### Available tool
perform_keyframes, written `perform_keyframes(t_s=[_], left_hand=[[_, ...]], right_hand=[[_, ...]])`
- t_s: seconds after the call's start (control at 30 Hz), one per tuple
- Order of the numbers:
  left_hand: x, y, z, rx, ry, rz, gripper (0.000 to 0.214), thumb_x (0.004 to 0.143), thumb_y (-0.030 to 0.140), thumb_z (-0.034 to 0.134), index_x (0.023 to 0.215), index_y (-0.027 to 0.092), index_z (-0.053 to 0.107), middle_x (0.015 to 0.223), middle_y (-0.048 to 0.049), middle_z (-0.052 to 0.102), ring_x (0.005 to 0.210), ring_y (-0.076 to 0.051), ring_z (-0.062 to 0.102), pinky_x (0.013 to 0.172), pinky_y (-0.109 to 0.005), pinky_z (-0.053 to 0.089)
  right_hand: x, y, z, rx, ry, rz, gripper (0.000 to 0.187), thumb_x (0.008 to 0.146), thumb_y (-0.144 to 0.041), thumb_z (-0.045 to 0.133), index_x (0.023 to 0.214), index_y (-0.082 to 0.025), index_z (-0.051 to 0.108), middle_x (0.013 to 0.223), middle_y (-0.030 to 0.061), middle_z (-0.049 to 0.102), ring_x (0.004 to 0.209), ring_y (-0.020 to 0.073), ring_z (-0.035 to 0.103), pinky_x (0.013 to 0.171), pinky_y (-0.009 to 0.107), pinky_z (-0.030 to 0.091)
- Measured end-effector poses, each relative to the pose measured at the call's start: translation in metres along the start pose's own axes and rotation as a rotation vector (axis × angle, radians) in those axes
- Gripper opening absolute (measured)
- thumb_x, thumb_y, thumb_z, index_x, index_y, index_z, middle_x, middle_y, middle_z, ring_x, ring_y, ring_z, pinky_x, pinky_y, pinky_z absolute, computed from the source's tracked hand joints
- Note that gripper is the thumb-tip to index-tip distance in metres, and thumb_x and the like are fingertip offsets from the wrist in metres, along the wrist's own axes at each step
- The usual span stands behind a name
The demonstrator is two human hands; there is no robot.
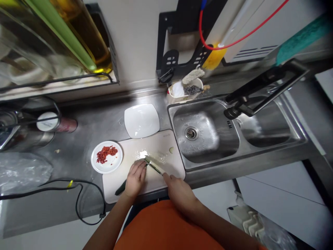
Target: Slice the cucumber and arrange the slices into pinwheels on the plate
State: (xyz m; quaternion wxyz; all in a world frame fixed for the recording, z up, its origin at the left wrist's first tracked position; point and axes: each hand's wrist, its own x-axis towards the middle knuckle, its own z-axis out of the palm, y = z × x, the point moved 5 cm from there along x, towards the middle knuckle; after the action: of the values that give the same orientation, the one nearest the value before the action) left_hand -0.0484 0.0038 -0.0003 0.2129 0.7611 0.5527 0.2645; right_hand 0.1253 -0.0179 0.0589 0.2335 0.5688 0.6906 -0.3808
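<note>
A pale cutting board (158, 142) lies on the steel counter in front of me. My left hand (135, 178) rests on it with fingers curled together over a dark green, long thing (121, 189) that sticks out toward the left. My right hand (179, 192) is closed round the handle end of a knife (154, 166). Its blade lies slanted on the board, with the tip by my left fingertips. A small heap of chopped white bits (142, 153) sits just beyond the blade, and one pale piece (171, 149) lies near the board's right edge.
A round white plate (100, 166) with chopped red pieces (106, 153) stands left of the board, a square white dish (142, 120) behind it. A double steel sink (205, 133) with a black tap (260, 90) is on the right. A black cable (78, 194) runs along the counter's front left.
</note>
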Motion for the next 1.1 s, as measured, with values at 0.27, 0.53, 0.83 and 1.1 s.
perform_keyframes(t_s=[0.27, 0.53, 0.83, 1.1], left_hand=[[0.0, -0.001, 0.001, 0.004, 0.001, 0.01, 0.026, 0.088, 0.017, 0.046, 0.11, 0.018, 0.06, 0.11, -0.0086, 0.064, 0.106, -0.02, 0.058, 0.097, -0.041, 0.047], [0.001, -0.001, 0.001, -0.005, 0.008, 0.012, 0.026, 0.088, 0.017, 0.045, 0.11, 0.019, 0.061, 0.107, -0.0087, 0.065, 0.104, -0.02, 0.059, 0.096, -0.041, 0.047], [0.002, -0.004, 0.0, -0.006, 0.004, 0.011, 0.027, 0.089, 0.018, 0.045, 0.11, 0.018, 0.061, 0.107, -0.0085, 0.066, 0.104, -0.02, 0.06, 0.096, -0.041, 0.047], [0.004, -0.005, -0.001, -0.037, -0.007, 0.006, 0.028, 0.089, 0.017, 0.044, 0.111, 0.018, 0.06, 0.108, -0.0091, 0.065, 0.103, -0.02, 0.059, 0.095, -0.042, 0.048]], right_hand=[[0.002, 0.0, -0.001, 0.0, 0.004, -0.002, 0.039, 0.085, -0.002, 0.028, 0.114, -0.02, 0.047, 0.09, 0.0081, 0.063, 0.078, 0.0198, 0.064, 0.06, 0.024, 0.04], [0.007, -0.004, -0.006, -0.018, -0.002, -0.021, 0.039, 0.086, -0.002, 0.027, 0.114, -0.02, 0.047, 0.09, 0.0083, 0.064, 0.079, 0.021, 0.064, 0.061, 0.026, 0.043], [0.015, -0.007, -0.011, -0.016, -0.003, -0.036, 0.039, 0.084, -0.002, 0.03, 0.113, -0.02, 0.048, 0.09, 0.0079, 0.065, 0.08, 0.0204, 0.064, 0.064, 0.026, 0.045], [0.022, -0.009, -0.012, 0.038, -0.008, -0.041, 0.039, 0.082, -0.001, 0.03, 0.11, -0.018, 0.051, 0.088, 0.0083, 0.064, 0.08, 0.0203, 0.063, 0.063, 0.025, 0.042]])
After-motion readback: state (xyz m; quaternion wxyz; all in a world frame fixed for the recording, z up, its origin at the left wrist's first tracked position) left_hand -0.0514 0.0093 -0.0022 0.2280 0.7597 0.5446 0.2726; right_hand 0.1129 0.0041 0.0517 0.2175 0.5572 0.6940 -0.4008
